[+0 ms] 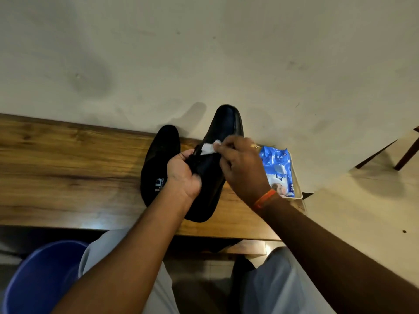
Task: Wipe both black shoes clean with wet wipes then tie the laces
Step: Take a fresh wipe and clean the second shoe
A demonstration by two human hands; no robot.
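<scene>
Two black shoes sit on a wooden bench (68,168). The right-hand shoe (226,125) is tilted up, its toe pointing away towards the wall. My left hand (183,175) grips this shoe around the lace area. My right hand (240,164) pinches a white wet wipe (209,148) and presses it on the shoe's upper near the laces. The other shoe (158,155) lies just left of it, sole up with white lettering showing, partly hidden by my left wrist.
A blue pack of wet wipes (280,171) lies in a shallow white tray (298,189) at the bench's right end. A blue bucket (40,279) stands at lower left beside my knees. A pale wall rises behind the bench. Wooden furniture legs (405,152) show at far right.
</scene>
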